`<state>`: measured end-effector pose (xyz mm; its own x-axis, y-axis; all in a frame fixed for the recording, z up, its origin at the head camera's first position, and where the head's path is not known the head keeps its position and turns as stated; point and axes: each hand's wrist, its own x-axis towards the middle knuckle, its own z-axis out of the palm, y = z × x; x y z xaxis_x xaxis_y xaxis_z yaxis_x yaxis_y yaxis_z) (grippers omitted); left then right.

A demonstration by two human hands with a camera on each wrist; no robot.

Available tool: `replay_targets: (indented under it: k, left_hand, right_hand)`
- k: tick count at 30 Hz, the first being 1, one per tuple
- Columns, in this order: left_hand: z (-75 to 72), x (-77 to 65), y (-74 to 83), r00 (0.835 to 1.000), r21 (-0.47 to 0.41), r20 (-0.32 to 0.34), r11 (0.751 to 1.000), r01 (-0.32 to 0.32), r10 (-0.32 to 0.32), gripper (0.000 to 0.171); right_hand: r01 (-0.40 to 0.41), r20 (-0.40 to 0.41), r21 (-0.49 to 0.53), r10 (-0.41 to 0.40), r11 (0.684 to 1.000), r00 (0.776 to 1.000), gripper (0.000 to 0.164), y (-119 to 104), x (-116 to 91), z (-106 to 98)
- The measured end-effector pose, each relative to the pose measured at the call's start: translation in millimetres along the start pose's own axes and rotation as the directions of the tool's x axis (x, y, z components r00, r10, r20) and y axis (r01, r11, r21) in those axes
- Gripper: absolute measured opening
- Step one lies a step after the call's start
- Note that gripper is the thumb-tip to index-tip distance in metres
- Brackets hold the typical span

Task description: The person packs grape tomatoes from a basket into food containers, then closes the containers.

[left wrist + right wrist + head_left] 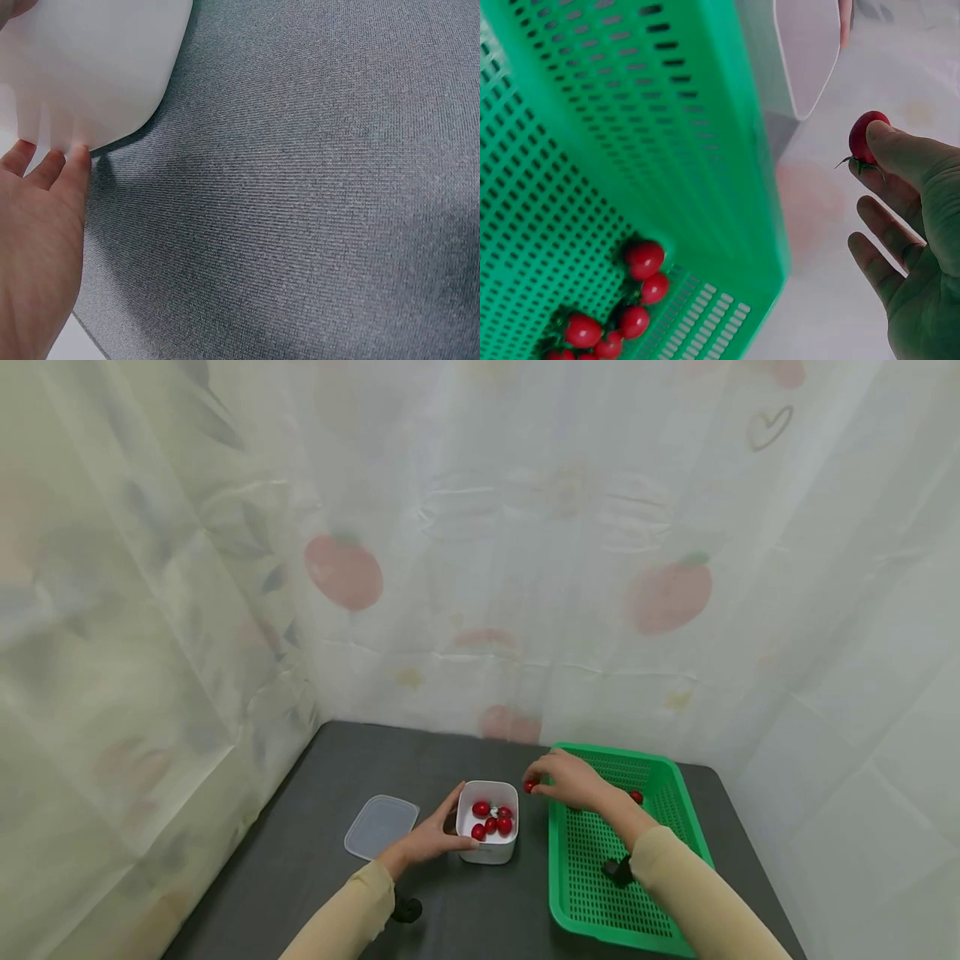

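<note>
A square white container (488,855) stands on the dark table with several cherry tomatoes (491,825) in it. My left hand (429,842) holds it from the left, thumb along the near side and fingers round the far left side. In the left wrist view, fingertips of the left hand (45,217) press against the container wall (97,75). My right hand (566,779) is over the left rim of the green basket, pinching one cherry tomato (861,133) between thumb and index finger. The other right-hand fingers (881,262) are spread apart, and the tomato's green stem shows.
The green perforated basket (557,860) stands right of the container. More cherry tomatoes (645,259) lie in its corner, partly hidden by the right arm in the head view. A translucent lid (381,827) lies flat on the table (450,918), left of the container. Printed curtains (510,568) surround the table.
</note>
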<state>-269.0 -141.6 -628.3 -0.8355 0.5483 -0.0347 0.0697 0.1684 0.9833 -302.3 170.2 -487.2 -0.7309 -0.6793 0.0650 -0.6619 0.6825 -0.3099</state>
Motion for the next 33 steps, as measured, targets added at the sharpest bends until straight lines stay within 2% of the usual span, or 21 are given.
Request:
replay_targets:
  k: [11, 24, 33]
  left_hand:
    - [0.2, 0.5, 2.9, 1.0, -0.004, 0.009, 1.0, 0.014, -0.014, 0.106]
    - [0.7, 0.0, 3.2, 1.0, -0.016, 0.016, 1.0, 0.013, -0.013, 0.105]
    - [-0.1, -2.0, 3.6, 1.0, 0.008, 0.021, 1.0, 0.009, -0.009, 0.107]
  right_hand:
    - [0.048, 0.026, -0.044, -0.047, 0.998, 0.999, 0.017, -16, 27, 14]
    - [0.016, 0.121, -0.026, -0.013, 1.0, 0.993, 0.016, -27, 40, 27]
    - [0.023, 0.178, -0.074, -0.01, 0.997, 0.984, 0.016, -34, 45, 39]
